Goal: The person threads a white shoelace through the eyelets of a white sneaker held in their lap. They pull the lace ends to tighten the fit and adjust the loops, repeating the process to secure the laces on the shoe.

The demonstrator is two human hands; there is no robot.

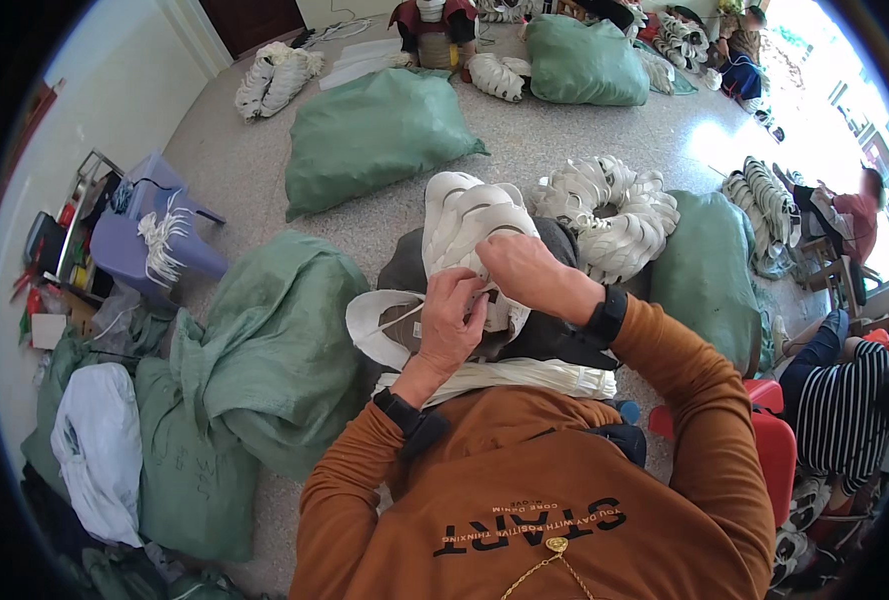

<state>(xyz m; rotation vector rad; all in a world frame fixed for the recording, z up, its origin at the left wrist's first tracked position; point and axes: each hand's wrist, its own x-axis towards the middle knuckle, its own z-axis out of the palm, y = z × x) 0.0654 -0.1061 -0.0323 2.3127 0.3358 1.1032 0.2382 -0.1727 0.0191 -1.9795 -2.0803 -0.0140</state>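
Note:
A stack of white shoe uppers (457, 212), nested in one another, lies across my dark-clad knees. My left hand (451, 318) has its fingers bent in a pinch at the eyelet edge of the nearest shoe upper (377, 328), which lies with its opening toward me. Just right of it and a little higher, my right hand (537, 268) is closed in a fist over the same uppers. What sits inside that fist is hidden; a thin white lace (401, 317) shows beside the left hand. A bundle of pale laces (540, 379) rests across my lap.
Green woven sacks (375, 140) stand ahead, with more sacks (275, 350) at my left. A ring of white uppers (620, 215) lies ahead right. White laces hang on a purple stool (130, 250). A red chair (773, 450) and co-workers are to the right.

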